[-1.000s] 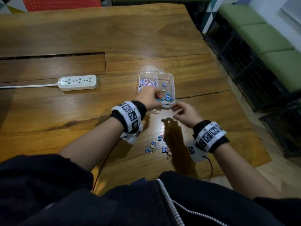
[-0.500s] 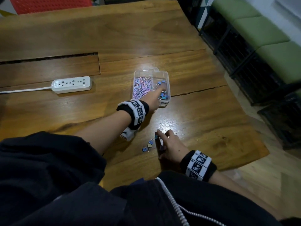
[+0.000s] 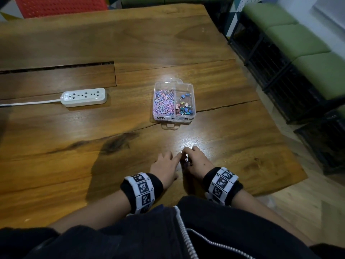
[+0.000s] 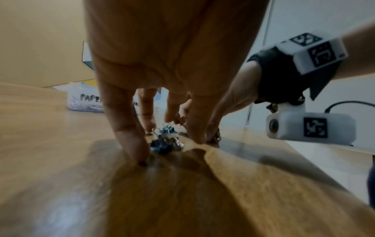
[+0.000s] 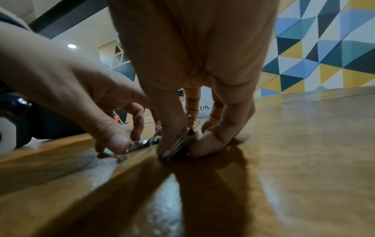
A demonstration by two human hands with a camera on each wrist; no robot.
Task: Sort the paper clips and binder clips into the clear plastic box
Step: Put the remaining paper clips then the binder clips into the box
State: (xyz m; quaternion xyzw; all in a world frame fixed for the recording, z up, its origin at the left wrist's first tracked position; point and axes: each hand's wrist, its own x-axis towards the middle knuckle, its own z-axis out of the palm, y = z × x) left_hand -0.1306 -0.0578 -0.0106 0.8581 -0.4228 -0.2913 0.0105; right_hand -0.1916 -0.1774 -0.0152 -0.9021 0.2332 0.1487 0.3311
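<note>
I see both hands down on the table (image 3: 233, 146) near me; my right hand (image 3: 196, 159) pinches binder clips (image 5: 178, 147); my left hand (image 3: 165, 165) spreads fingers around more; the clear box (image 3: 173, 120) sits farther away.

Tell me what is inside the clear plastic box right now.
The clear plastic box has two compartments: pastel paper clips fill the left one, coloured binder clips lie in the right. Whatever sits beneath those heaps is covered.
</note>
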